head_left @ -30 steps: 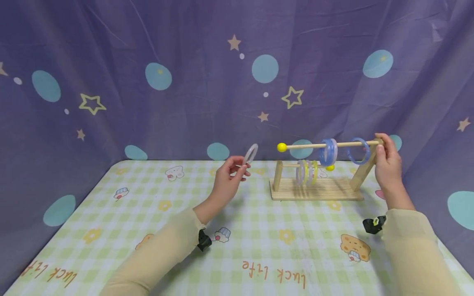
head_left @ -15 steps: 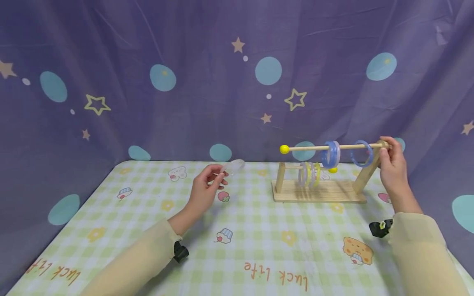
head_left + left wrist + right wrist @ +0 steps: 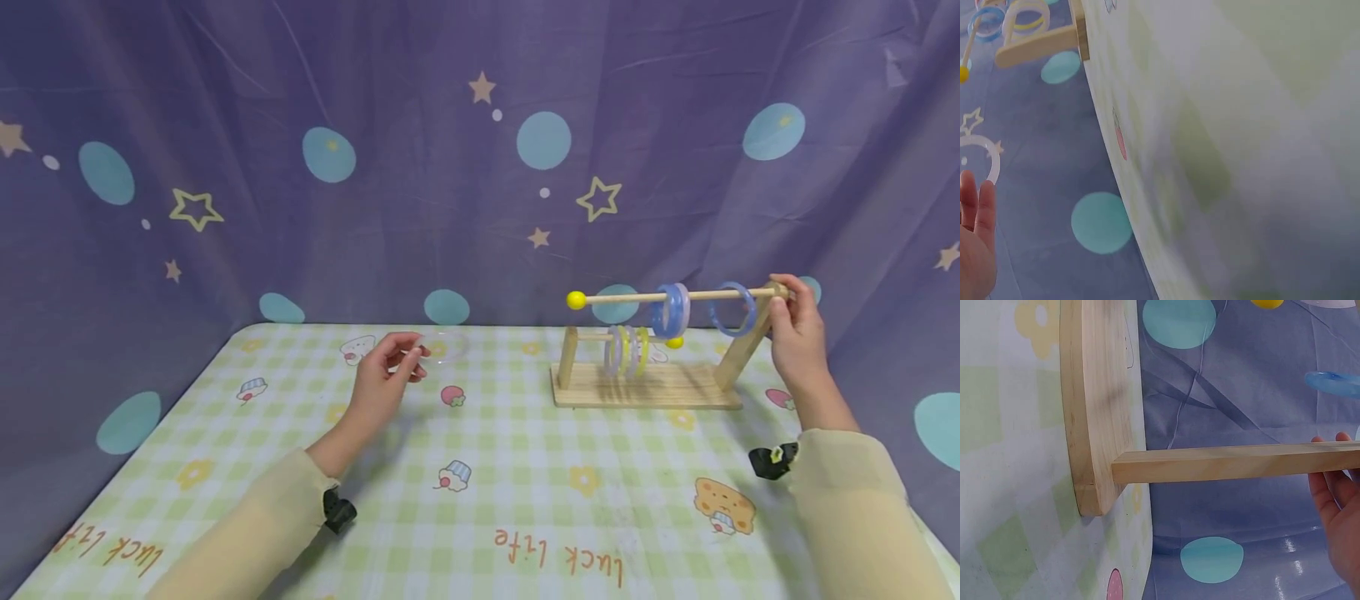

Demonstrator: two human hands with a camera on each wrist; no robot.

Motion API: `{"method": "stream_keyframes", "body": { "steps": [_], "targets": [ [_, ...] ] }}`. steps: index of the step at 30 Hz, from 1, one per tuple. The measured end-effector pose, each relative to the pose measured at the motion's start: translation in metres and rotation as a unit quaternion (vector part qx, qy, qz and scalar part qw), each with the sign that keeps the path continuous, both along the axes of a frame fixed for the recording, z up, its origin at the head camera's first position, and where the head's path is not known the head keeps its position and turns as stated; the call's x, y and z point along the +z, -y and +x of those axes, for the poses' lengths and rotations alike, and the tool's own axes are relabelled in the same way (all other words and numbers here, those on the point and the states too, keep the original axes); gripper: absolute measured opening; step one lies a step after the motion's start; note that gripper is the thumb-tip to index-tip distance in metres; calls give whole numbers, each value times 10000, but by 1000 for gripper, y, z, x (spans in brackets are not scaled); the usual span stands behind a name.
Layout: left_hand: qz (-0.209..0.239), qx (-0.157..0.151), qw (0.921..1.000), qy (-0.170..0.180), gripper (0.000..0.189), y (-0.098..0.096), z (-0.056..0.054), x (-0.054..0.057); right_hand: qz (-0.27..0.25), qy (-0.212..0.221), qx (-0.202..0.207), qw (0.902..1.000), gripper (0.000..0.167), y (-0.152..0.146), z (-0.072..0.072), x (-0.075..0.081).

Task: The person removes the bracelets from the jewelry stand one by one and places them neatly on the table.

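Note:
My left hand (image 3: 378, 379) pinches a clear whitish bangle (image 3: 995, 164) by its edge, above the table's left-middle part. The bangle looks nearly transparent in the head view. My right hand (image 3: 801, 342) grips the top of the tall right post of a wooden bangle stand (image 3: 645, 396). On the stand's upper rod (image 3: 622, 297) hang blue bangles (image 3: 662, 315) beside a pale lilac one (image 3: 683, 310), and a single blue bangle (image 3: 751, 320) nearer the post. Several pale and yellow bangles (image 3: 643, 354) hang on the lower rod.
A yellow ball (image 3: 576, 300) caps the upper rod's left end, and another yellow ball (image 3: 675, 342) caps the lower rod. The checked tablecloth (image 3: 517, 467) lies under the stand. A purple patterned curtain (image 3: 405, 208) rises behind the table.
My left hand has moved left and away from the stand with the clear bangle, which has tilted flatter. My right hand keeps its grip on the post.

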State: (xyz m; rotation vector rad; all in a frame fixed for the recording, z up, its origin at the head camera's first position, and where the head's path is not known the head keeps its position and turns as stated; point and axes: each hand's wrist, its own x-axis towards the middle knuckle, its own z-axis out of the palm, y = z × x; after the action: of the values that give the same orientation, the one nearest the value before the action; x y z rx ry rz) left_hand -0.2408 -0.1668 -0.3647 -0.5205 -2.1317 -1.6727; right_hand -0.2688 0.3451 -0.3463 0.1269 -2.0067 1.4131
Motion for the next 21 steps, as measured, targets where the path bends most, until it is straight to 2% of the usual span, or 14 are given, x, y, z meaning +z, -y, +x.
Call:
{"method": "stream_keyframes", "body": {
  "steps": [5, 7, 13, 18, 21],
  "targets": [
    [-421, 139, 9990, 14, 16, 4, 10, 14, 101, 49, -65, 9999, 36, -1, -1, 0],
    [-603, 191, 9980, 12, 16, 9, 7, 9, 144, 84, -172, 9997, 35, -3, -4, -3],
    [-1145, 310, 9929, 67, 19, 37, -19, -21, 299, 159, -375, 9987, 35, -5, -6, -5],
    [-1628, 311, 9861, 99, 19, 55, -25, -25, 294, 147, -399, 9987, 36, -5, -7, -6],
    [-2043, 222, 9784, 219, 19, 65, -27, -23, 234, 110, -388, 9989, 36, -6, -8, -6]
  ]
}}
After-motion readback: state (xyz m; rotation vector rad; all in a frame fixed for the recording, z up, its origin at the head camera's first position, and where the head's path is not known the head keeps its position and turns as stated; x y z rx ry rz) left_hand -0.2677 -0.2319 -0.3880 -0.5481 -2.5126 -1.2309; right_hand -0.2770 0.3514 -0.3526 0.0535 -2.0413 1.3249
